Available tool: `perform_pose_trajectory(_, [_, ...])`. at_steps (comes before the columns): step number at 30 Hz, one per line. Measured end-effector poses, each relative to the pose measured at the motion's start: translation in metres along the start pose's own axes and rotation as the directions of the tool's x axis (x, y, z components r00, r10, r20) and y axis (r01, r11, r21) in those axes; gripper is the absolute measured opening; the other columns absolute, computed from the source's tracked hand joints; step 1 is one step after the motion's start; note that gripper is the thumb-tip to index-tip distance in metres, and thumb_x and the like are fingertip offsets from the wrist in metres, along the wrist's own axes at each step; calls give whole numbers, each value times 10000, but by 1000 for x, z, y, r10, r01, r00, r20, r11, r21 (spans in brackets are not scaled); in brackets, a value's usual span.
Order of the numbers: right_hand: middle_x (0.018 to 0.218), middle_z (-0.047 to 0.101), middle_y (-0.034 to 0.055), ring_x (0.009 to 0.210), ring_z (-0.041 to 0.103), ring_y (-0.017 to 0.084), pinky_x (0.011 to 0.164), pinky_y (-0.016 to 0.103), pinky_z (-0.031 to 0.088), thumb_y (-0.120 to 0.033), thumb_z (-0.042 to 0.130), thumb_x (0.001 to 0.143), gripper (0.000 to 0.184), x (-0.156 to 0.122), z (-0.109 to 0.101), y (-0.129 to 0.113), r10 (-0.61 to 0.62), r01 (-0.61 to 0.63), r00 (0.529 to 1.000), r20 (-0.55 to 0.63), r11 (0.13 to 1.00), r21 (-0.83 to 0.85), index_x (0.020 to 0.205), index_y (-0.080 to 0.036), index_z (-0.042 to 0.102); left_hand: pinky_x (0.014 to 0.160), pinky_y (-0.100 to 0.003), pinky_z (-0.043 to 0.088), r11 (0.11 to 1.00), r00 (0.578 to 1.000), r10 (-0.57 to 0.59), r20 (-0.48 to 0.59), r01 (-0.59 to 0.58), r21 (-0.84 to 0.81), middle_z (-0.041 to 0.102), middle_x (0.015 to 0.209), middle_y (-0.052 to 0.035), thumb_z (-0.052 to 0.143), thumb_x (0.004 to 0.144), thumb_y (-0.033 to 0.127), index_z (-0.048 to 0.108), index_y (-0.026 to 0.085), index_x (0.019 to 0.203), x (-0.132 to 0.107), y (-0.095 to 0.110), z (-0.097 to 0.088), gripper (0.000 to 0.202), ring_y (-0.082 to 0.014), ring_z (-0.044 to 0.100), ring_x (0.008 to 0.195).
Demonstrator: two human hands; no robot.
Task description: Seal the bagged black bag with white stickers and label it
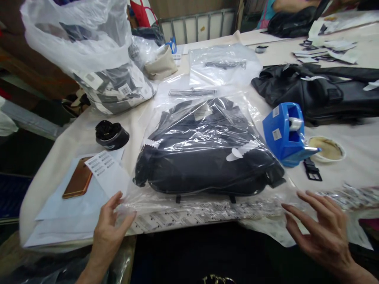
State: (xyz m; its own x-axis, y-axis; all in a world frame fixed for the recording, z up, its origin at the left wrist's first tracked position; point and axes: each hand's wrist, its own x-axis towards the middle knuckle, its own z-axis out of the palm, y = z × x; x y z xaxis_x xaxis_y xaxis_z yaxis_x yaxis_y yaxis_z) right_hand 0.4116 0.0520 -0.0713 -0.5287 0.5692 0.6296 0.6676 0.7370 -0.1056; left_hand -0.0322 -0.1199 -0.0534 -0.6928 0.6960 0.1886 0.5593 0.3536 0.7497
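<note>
In front of me on the table lies a black bag (207, 169), flat inside a clear plastic bag (156, 104) with a printed strip near its far end. White paper pieces show on the black bag under the plastic. My left hand (110, 227) is at the near left corner of the plastic bag, thumb and fingers apart. I cannot tell whether its fingertips touch the film. Beside the near right corner, my right hand (321, 227) is open with its fingers stretched towards the plastic.
A blue tape dispenser (281, 134), a tape roll (328, 149) and a black buckle (312, 170) lie to the right. Behind are black bags (331, 92). At left are a phone (78, 179), label sheets (108, 169), a black roll (111, 136) and a filled plastic sack (118, 86).
</note>
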Motion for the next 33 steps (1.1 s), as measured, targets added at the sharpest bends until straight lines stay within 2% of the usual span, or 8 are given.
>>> perform_pose_trajectory(2, [1380,414,72,1239,417,344,1019,556,334,-243,590,786,198,-4,-2,-6,245,-246,969,23,958,150,981,-248,619,752,-295,528,916,954,-297,35,295,-273,613,1088,-50,757,573,391,501,240,1223,-5,5,9,714,-185,605,903])
perform_pose_trajectory(4, [1356,446,70,1244,420,330,1036,555,331,-335,570,806,214,-5,0,-12,474,-474,879,62,847,241,997,-251,616,686,-260,539,772,883,-465,68,441,-457,664,903,-18,793,508,366,544,222,1156,-5,12,18,709,-156,625,775])
perform_pose_trajectory(7, [1086,626,82,1025,594,287,946,528,445,-454,614,759,322,-2,8,-20,738,-730,663,123,602,324,998,-238,614,542,-228,525,630,811,-579,76,505,-589,670,689,10,805,436,339,610,195,951,4,21,26,570,-166,633,643])
perform_pose_trajectory(10, [901,674,54,769,662,220,754,416,563,-469,673,699,389,2,14,-26,852,-823,482,205,359,439,992,-221,605,497,-223,515,577,785,-614,76,513,-636,669,619,2,779,423,303,623,178,797,14,23,29,425,-163,624,560])
perform_pose_trajectory(14, [868,690,44,744,676,202,687,335,581,-386,728,658,448,3,11,-29,844,-778,481,235,289,557,1046,-218,576,481,-203,503,632,790,-613,-22,474,-613,642,534,3,738,457,239,609,169,684,16,21,27,271,-129,587,474])
perform_pose_trajectory(17, [927,692,52,793,679,210,723,345,574,-352,705,680,400,-1,11,-28,843,-768,485,233,284,573,1041,-226,587,476,-210,501,634,821,-570,17,453,-627,665,587,7,729,433,224,628,170,763,10,25,26,349,-138,602,508])
perform_pose_trajectory(25, [895,674,20,747,632,157,723,312,507,-366,682,700,295,-1,26,-32,937,-789,311,158,163,592,962,-241,630,504,-193,479,663,821,-565,-76,397,-635,651,568,44,713,438,212,605,165,780,12,30,36,362,-109,587,492])
perform_pose_trajectory(33, [763,633,18,702,582,196,794,431,438,-491,757,574,483,9,25,-36,968,-827,163,191,29,562,975,-255,629,520,-237,461,641,846,-528,-68,345,-685,666,618,15,698,533,298,588,167,883,6,36,38,390,-141,606,541])
